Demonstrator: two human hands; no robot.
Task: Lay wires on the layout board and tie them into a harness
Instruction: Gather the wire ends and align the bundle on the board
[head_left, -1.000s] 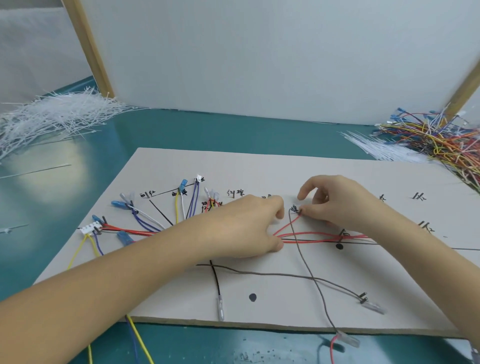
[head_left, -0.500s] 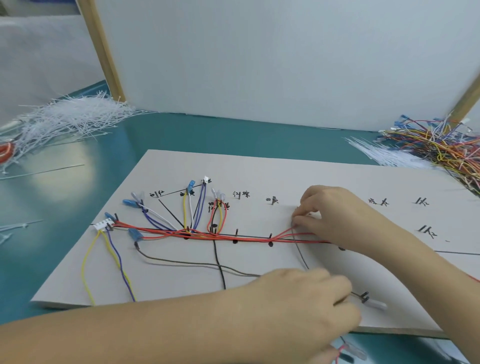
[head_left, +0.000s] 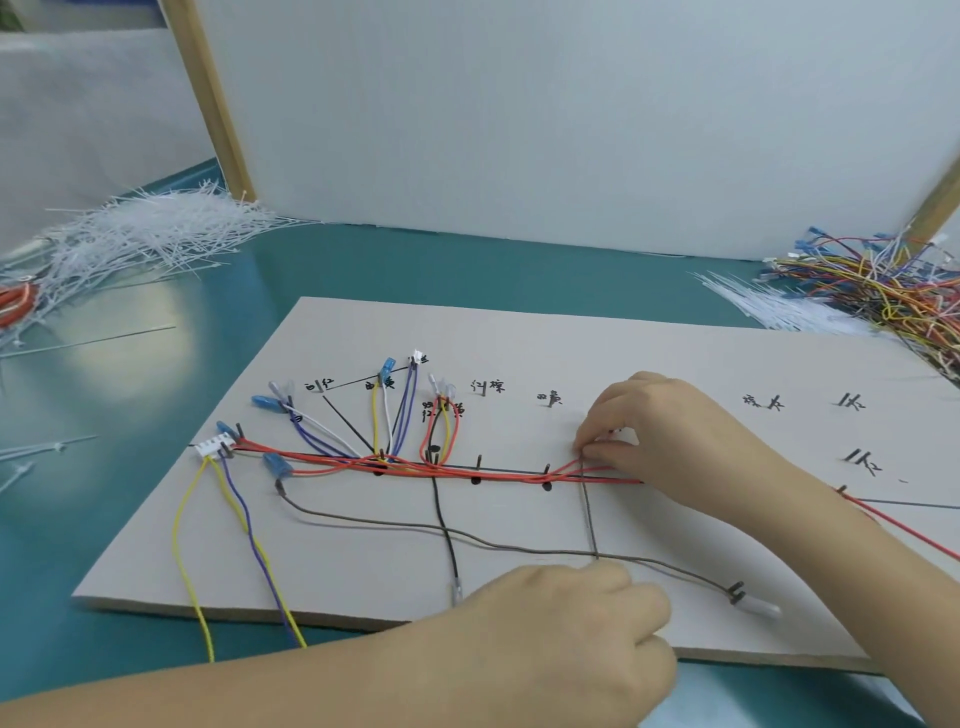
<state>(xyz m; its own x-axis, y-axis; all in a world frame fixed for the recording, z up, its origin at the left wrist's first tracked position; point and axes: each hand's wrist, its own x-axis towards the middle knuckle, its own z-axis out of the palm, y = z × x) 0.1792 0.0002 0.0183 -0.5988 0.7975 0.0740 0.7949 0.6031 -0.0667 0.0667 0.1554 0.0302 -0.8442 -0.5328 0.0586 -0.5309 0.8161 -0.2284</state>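
Left hand (head_left: 571, 629) curled low, right hand (head_left: 660, 436) pinching

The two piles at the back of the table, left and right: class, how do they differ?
The left pile is all white, thin straight strips; the right pile is multicoloured wires, curled and tangled. The left one spreads wide and flat; the right one is cut off by the frame edge. Both lie on the green table, off the board.

One layout board (head_left: 675, 364) is seen, and two hands are counted on it: the left hand (head_left: 566, 629) and the right hand (head_left: 670, 436). Two heaps of white cable ties are counted, one far left (head_left: 156, 234) and one far right (head_left: 769, 306) of the hands. One tangled wire pile (head_left: 883, 291) is counted.
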